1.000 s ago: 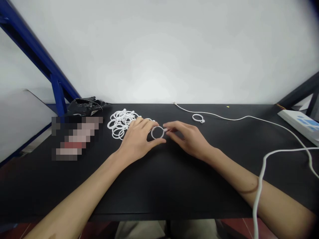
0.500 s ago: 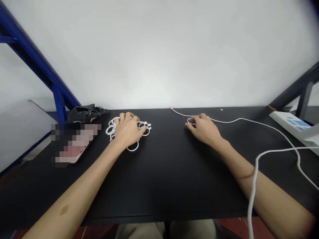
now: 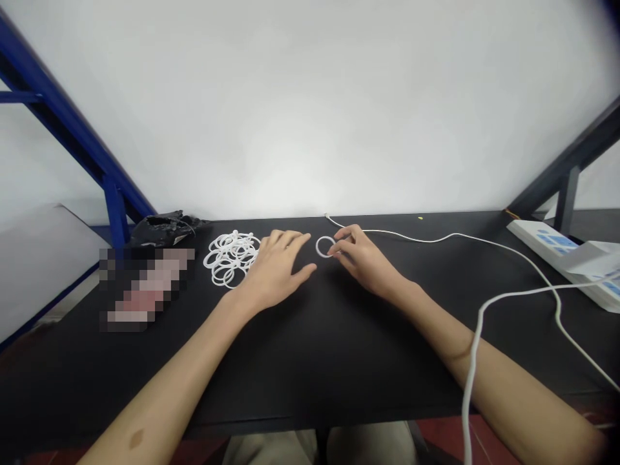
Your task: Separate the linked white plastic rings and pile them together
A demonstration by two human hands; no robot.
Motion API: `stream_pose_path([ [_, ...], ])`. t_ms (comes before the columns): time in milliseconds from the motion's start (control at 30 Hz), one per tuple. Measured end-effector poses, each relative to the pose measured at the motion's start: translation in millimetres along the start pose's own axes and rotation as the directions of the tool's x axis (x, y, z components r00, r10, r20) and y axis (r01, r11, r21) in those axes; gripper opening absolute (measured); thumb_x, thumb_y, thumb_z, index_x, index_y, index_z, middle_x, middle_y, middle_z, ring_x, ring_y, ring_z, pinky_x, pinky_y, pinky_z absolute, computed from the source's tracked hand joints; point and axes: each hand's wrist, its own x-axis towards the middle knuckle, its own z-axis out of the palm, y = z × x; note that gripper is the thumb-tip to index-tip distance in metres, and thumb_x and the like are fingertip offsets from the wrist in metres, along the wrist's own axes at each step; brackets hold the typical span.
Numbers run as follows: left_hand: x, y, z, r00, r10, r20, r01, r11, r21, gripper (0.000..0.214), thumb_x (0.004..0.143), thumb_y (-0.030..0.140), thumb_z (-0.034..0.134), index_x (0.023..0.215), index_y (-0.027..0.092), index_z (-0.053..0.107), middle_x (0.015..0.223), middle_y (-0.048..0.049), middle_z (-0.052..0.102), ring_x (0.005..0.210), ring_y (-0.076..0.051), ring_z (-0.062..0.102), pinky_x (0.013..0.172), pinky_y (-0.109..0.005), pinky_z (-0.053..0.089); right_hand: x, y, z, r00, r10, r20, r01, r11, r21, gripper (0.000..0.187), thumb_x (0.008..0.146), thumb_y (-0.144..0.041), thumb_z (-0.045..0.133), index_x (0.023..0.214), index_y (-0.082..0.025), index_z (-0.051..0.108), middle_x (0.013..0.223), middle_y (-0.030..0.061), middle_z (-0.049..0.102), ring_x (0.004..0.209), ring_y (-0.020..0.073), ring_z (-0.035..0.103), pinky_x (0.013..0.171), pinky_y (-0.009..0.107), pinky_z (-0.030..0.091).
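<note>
A single white ring is at the middle of the black table, its right edge between the fingertips of my right hand. The thumb and fingers of that hand are drawn together in a pinch on it. To the left, my left hand reaches toward the ring with its thumb and fingers apart, holding nothing. Beside its wrist and partly behind it lies a loose heap of white rings, overlapping one another, some with small knobs.
A white cable crosses the table at the right, and another strand passes over my right forearm. White boxes with blue print sit at the right edge. Far left are a crumpled black bag and a pixelated item.
My left hand has moved right, off the heap of rings, with its fingers spread. My right hand has moved left, bringing the single ring toward the middle.
</note>
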Motion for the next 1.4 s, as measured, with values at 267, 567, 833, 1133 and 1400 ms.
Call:
stream_pose_path([
  [267, -9, 12, 8.9, 0.995, 0.067, 0.067, -0.073, 0.994, 0.078, 0.055, 0.094, 0.038, 0.051, 0.141, 0.010, 0.041, 0.118, -0.0129, 0.065, 0.111, -0.028, 0.049, 0.098, -0.045, 0.036, 0, -24, -8, 0.986, -0.163, 0.037, 0.161, 0.986, 0.054, 0.021, 0.095, -0.015, 0.043, 0.099, -0.021, 0.063, 0.101, 0.0075, 0.059, 0.078, 0.0141, 0.058, 0.069, 0.028, 0.049],
  [567, -12, 10, 7.5, 0.996, 0.061, 0.062, -0.062, 0.998, 0.015, 0.055, 0.093, 0.033, 0.050, 0.141, 0.010, 0.038, 0.121, -0.0112, 0.065, 0.110, -0.027, 0.050, 0.099, -0.045, 0.037, 0, -23, -3, 0.995, -0.101, -0.005, 0.100, 0.982, 0.161, 0.015, 0.093, -0.018, 0.052, 0.107, -0.020, 0.056, 0.097, 0.0049, 0.062, 0.078, 0.0138, 0.062, 0.072, 0.028, 0.052],
  [833, -13, 6, 11.8, 0.998, 0.063, -0.020, -0.063, 0.998, -0.015, 0.045, 0.092, 0.041, 0.054, 0.130, 0.016, 0.052, 0.116, -0.0093, 0.064, 0.109, -0.026, 0.050, 0.099, -0.045, 0.038, 0, -24, 1, 0.997, -0.069, -0.033, 0.073, 0.985, 0.155, 0.008, 0.091, -0.022, 0.057, 0.098, -0.019, 0.058, 0.091, 0.0036, 0.059, 0.074, 0.0130, 0.059, 0.068, 0.028, 0.050],
  [1133, -11, 9, -0.5, 0.996, -0.026, 0.085, 0.052, 0.946, -0.320, 0.043, 0.102, 0.041, 0.028, 0.090, 0.022, 0.065, 0.077, -0.0005, 0.065, 0.080, -0.020, 0.049, 0.079, -0.037, 0.044, -1, -33, 2, 0.997, -0.075, -0.008, 0.075, 0.968, 0.239, 0.013, 0.093, -0.020, 0.052, 0.104, -0.021, 0.060, 0.094, 0.0036, 0.064, 0.071, 0.0118, 0.060, 0.068, 0.027, 0.050],
  [1400, -12, 9, -1.5, 0.987, -0.128, 0.097, 0.159, 0.867, -0.473, 0.052, 0.101, 0.049, 0.021, 0.087, 0.023, 0.064, 0.071, 0.0001, 0.063, 0.083, -0.020, 0.054, 0.077, -0.036, 0.046, -3, -43, -2, 1.000, 0.002, -0.018, 0.004, 0.946, 0.323, 0.019, 0.088, -0.025, 0.061, 0.107, -0.023, 0.060, 0.091, 0.0014, 0.070, 0.076, 0.0133, 0.067, 0.065, 0.023, 0.053],
])
